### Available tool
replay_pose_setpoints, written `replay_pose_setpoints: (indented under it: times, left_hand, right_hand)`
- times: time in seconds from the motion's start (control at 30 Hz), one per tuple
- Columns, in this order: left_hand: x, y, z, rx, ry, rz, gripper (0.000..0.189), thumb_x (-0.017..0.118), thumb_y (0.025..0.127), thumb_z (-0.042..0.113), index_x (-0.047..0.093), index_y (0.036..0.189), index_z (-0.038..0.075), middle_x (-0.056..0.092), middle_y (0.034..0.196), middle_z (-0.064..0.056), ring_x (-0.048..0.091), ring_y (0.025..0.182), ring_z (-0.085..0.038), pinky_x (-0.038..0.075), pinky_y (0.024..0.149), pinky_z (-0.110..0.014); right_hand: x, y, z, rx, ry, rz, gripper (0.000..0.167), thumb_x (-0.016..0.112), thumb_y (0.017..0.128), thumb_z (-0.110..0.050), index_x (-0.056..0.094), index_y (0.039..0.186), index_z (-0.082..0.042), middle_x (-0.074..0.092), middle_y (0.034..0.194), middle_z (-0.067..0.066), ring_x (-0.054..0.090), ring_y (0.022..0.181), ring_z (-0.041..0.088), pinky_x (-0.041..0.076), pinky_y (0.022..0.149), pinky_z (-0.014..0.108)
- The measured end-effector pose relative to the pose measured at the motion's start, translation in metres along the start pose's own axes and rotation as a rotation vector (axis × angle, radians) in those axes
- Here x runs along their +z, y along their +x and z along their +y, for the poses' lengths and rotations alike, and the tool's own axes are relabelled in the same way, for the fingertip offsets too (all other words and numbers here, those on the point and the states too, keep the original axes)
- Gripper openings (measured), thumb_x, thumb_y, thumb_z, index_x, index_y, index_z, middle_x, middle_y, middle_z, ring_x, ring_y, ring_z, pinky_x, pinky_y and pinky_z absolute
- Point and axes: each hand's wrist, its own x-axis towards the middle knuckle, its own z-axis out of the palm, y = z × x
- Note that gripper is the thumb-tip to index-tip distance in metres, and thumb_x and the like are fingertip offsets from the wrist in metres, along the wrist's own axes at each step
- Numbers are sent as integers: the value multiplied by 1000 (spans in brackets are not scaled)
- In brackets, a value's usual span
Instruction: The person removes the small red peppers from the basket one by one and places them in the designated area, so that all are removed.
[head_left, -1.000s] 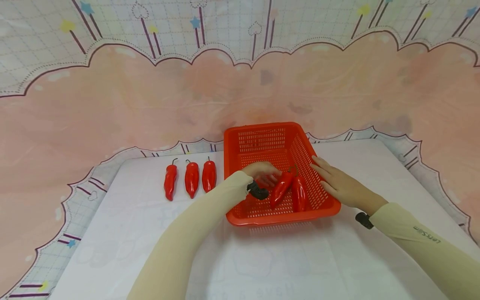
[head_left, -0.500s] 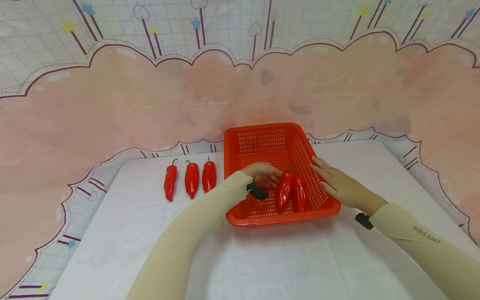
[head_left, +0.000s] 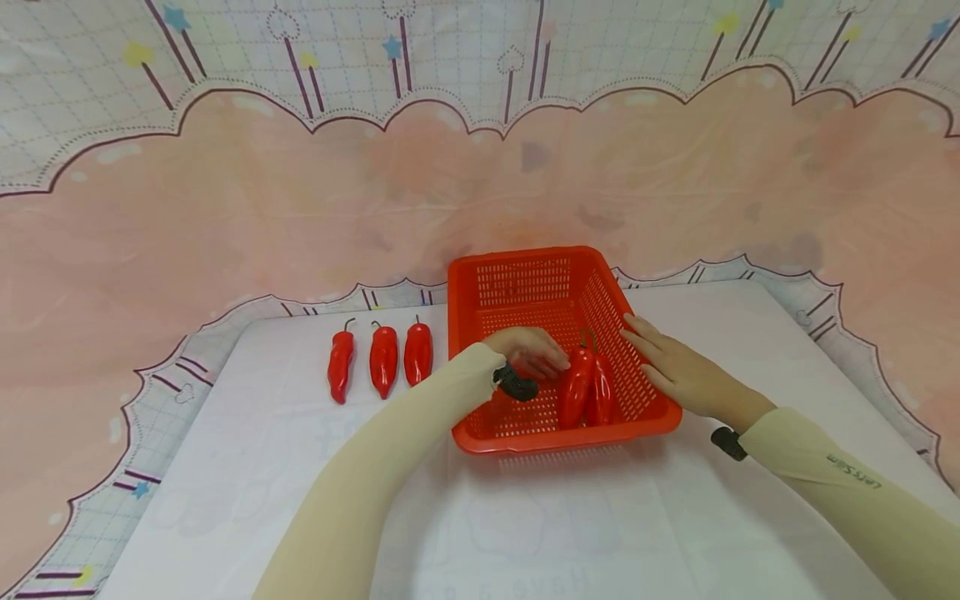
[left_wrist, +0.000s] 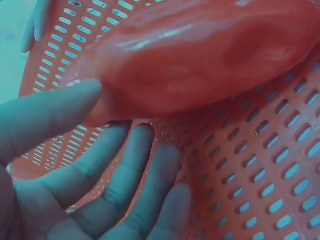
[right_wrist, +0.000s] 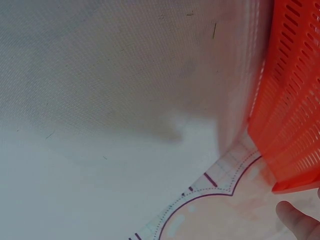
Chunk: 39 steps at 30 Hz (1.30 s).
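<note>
In the red perforated plastic basket [head_left: 517, 442], one glossy red pepper [head_left: 575, 393] has shifted rightward, partly hiding a second glossy pepper [head_left: 604, 396]; we have two gathered. Our left hand [head_left: 531, 352] touches the first, loose-fingered; our right hand [head_left: 681, 373] lies straight-fingered at the basket's right rim. Our cream sleeve [head_left: 375, 467] crosses between the basket and three shiny red peppers [head_left: 383, 360] on the white surface [head_left: 540, 517].

Glossy, smooth, elongated red pepper [head_left: 576, 390], thin curved greenish stem: whole, shallow dents along flank. Lies lengthwise in near right part of basket, stem end pointing away, tip toward near wall. Rectangular red plastic basket [head_left: 510, 442]: upright, open-topped, slotted walls and floor.
</note>
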Motion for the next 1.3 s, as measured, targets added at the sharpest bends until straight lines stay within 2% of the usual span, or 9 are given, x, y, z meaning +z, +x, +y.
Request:
replay_pose_setpoints:
  times: [0.1, 0.27, 0.4, 0.6, 0.73, 0.83, 1.07, 1.13, 1.3]
  left_hand:
    - [1, 0, -1, 21, 8, -19, 35, 60, 91, 14, 59, 124, 0, 60, 128, -14, 59, 117, -25, 48, 99, -35]
    - [4, 2, -1, 41, 47, -109, 36, 58, 93, 14, 57, 126, 0, 59, 128, -16, 63, 105, -20, 50, 98, -35]
    - [6, 4, -1, 17, 43, -194, 37, 53, 95, 12, 52, 130, -1, 55, 132, -18, 62, 98, -17, 49, 99, -36]
    - [8, 5, -1, -12, 54, -276, 39, 50, 96, 10, 48, 133, -1, 56, 131, -17, 62, 96, -15, 46, 102, -38]
    - [9, 5, -1, -7, 51, -295, 36, 52, 95, 7, 50, 130, -1, 64, 111, -8, 63, 88, -12, 47, 102, -38]
    - [9, 6, -1, -4, 55, -297, 28, 52, 95, 6, 54, 121, -1, 64, 95, -1, 62, 83, -11, 49, 97, -36]
    - [9, 7, -1, -3, 70, -313, 8, 52, 95, 6, 55, 102, 5, 62, 92, -1, 62, 82, -12, 52, 88, -32]
    - [10, 7, -1, 0, 76, -316, 11, 51, 95, 7, 55, 105, 3, 61, 93, -2, 62, 82, -12, 52, 90, -33]
    - [11, 6, -1, 4, 102, -306, 34, 51, 95, 8, 48, 128, -2, 60, 98, 0, 61, 81, -11, 52, 91, -34]
  right_hand:
    - [1, 0, 0, -2, -6, 0, 59, 42, 98, -27, 22, 149, -8, 11, 159, 11, 23, 141, 40, 31, 107, 60]
    - [1, -1, 0, -6, -9, -1, 59, 43, 97, -27, 22, 149, -7, 11, 159, 11, 23, 140, 41, 31, 107, 61]
    - [2, -1, 0, -18, -5, 5, 58, 42, 97, -26, 23, 149, -6, 12, 159, 12, 23, 141, 41, 30, 108, 61]
    - [3, -1, 0, -31, 5, 12, 58, 42, 98, -24, 23, 149, -5, 11, 159, 11, 22, 141, 40, 28, 110, 59]
    - [3, -1, 1, -36, 0, 12, 57, 42, 98, -24, 24, 149, -5, 11, 159, 11, 22, 141, 40, 28, 109, 59]
    - [3, 0, 1, -32, -2, 9, 58, 42, 98, -25, 23, 149, -6, 11, 159, 11, 22, 141, 40, 28, 109, 60]
    - [1, 0, 1, -22, -1, 2, 58, 42, 98, -26, 22, 149, -7, 10, 159, 11, 22, 141, 40, 28, 109, 60]
    - [1, 0, 1, -26, -3, 6, 58, 42, 98, -25, 23, 149, -7, 11, 159, 11, 22, 141, 40, 28, 109, 60]
    - [1, 0, 1, -28, 1, 8, 58, 43, 97, -24, 23, 149, -6, 11, 159, 12, 22, 141, 40, 27, 110, 60]
